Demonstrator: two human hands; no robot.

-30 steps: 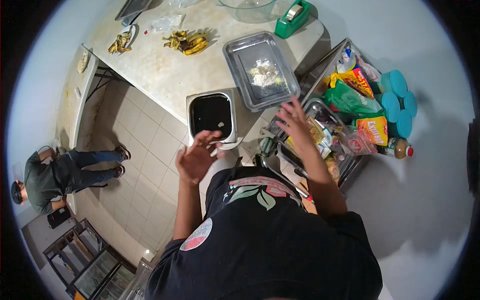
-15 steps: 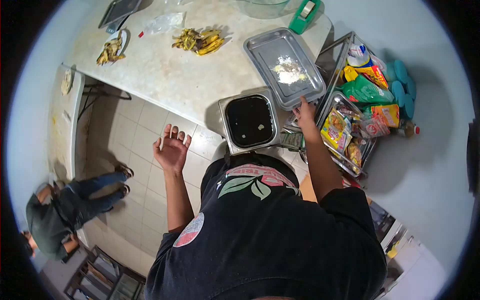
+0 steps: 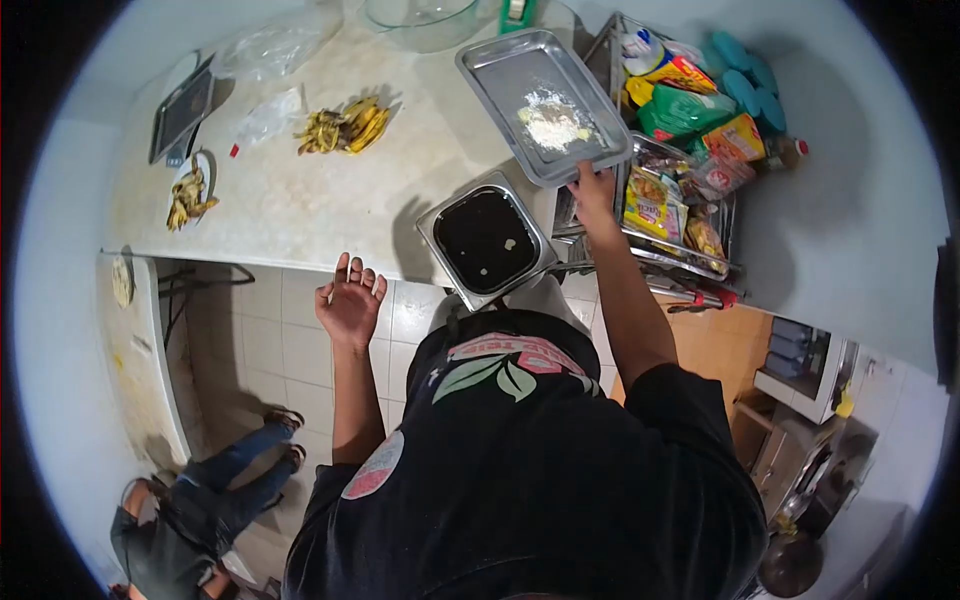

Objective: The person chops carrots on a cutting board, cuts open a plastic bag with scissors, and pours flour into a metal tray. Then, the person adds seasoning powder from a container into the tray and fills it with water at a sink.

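My right hand (image 3: pixel 592 195) grips the near edge of a metal tray (image 3: pixel 490 78), its thumb near the rim and its other fingers hidden. White powder (image 3: pixel 553 124) lies in a heap inside the tray. Palm up, my left hand (image 3: pixel 350 308) is raised off the table's front edge with its fingers apart and nothing in it. Between the two hands, a square metal container (image 3: pixel 433 228) of dark liquid stands at the table edge, with small pale pieces floating in it. Neither hand touches this container.
Banana peels (image 3: pixel 345 127), a plate of peels (image 3: pixel 207 170), plastic bags and a glass bowl (image 3: pixel 425 28) are on the table (image 3: pixel 280 205). A rack of packets (image 3: pixel 655 205) stands at the right. Another person (image 3: pixel 185 535) is at the lower left.
My right hand has gone from open in the air to holding the tray's edge. My left hand has moved left, away from the dark liquid. The whole view has turned.
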